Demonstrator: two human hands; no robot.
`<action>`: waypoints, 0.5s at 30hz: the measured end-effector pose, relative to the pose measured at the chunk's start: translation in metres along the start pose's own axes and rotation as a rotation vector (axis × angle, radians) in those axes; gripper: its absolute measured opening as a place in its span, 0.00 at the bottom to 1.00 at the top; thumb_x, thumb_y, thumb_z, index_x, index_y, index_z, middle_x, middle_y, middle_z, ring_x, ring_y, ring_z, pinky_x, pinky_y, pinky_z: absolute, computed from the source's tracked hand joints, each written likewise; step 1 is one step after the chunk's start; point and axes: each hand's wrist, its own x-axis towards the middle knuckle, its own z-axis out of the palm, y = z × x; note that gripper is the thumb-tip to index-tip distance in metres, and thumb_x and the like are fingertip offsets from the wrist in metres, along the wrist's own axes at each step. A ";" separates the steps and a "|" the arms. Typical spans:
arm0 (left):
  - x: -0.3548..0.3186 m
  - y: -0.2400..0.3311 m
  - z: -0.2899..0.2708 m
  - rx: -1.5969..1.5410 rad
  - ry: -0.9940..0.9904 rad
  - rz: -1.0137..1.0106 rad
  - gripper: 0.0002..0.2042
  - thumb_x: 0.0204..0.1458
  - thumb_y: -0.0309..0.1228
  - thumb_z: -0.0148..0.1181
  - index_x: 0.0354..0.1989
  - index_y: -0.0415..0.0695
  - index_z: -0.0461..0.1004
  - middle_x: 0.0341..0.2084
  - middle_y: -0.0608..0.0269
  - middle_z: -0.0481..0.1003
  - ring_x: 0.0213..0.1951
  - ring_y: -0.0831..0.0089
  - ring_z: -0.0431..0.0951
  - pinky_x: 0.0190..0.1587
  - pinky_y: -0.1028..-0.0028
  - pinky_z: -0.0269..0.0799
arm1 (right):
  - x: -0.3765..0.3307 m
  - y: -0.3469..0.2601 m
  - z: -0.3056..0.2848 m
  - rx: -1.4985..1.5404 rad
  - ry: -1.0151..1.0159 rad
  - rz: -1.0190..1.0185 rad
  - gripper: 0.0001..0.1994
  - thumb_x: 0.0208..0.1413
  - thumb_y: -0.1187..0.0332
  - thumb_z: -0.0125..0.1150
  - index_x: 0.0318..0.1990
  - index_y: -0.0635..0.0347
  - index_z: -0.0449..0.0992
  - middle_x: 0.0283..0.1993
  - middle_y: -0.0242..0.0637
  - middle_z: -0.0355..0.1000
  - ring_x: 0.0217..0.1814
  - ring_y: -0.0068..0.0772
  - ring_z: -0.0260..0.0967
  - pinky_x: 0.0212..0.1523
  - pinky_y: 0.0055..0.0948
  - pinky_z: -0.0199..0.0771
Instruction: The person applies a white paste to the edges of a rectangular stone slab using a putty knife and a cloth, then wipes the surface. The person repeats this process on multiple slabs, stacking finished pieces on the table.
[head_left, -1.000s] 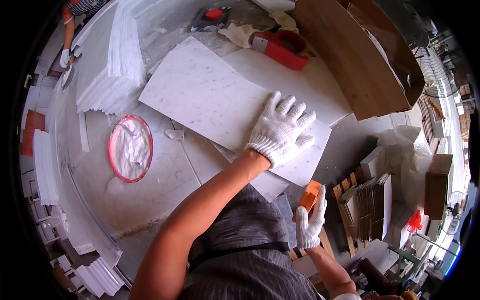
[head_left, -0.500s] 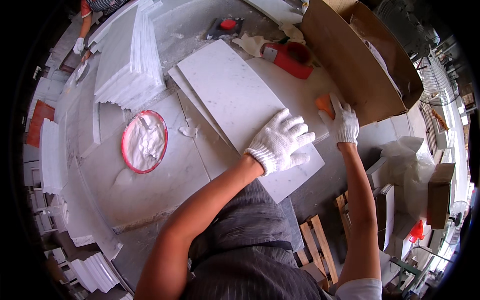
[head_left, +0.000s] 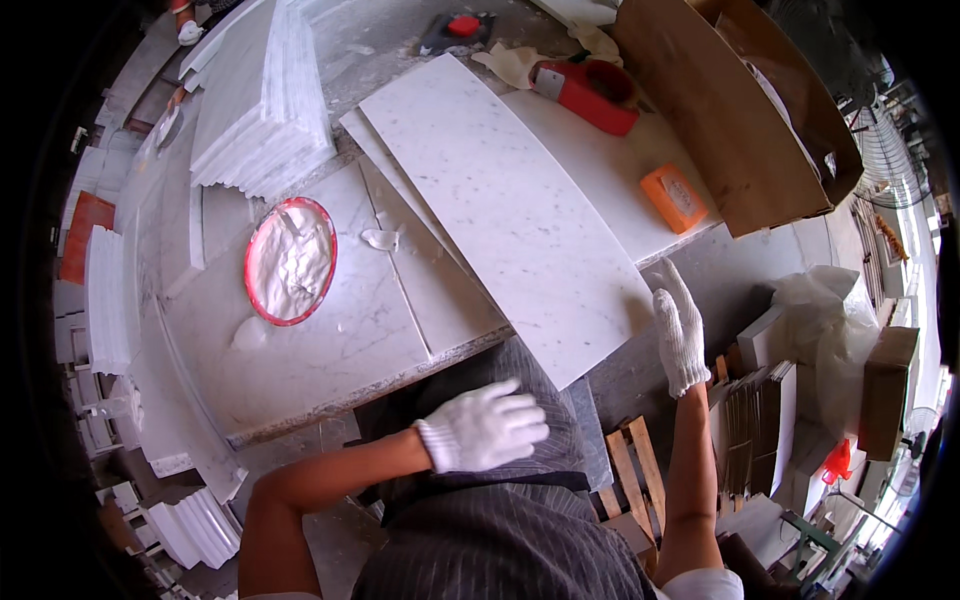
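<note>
white cotton gloves cover both of the person's hands. the left hand (head_left: 487,427) hangs flat and palm down in front of the dark striped apron (head_left: 500,540), fingers loosely spread and holding nothing, just off the near edge of the grey stone workbench (head_left: 330,350). the right hand (head_left: 679,335) stands upright with fingers straight and together, empty too, just beside the right-hand edge of the long white marble slab (head_left: 520,215), though whether it touches cannot be told. that slab lies slantwise on the bench, its near corner jutting past the bench edge over the apron. an orange rectangular block (head_left: 674,197) rests on the bench right of the slab, well clear of both hands. a red-rimmed round dish of white paste (head_left: 291,261) sits to the left. open air lies between the hands, with wooden slats (head_left: 632,470) below.
</note>
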 end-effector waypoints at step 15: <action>0.030 -0.004 0.004 -1.300 0.468 -0.983 0.20 0.59 0.47 0.60 0.42 0.39 0.70 0.31 0.62 0.74 0.32 0.77 0.77 0.35 0.77 0.73 | -0.003 -0.032 0.005 -0.273 0.024 0.038 0.22 0.59 0.67 0.62 0.61 0.60 0.72 0.44 0.34 0.71 0.38 0.21 0.68 0.41 0.23 0.72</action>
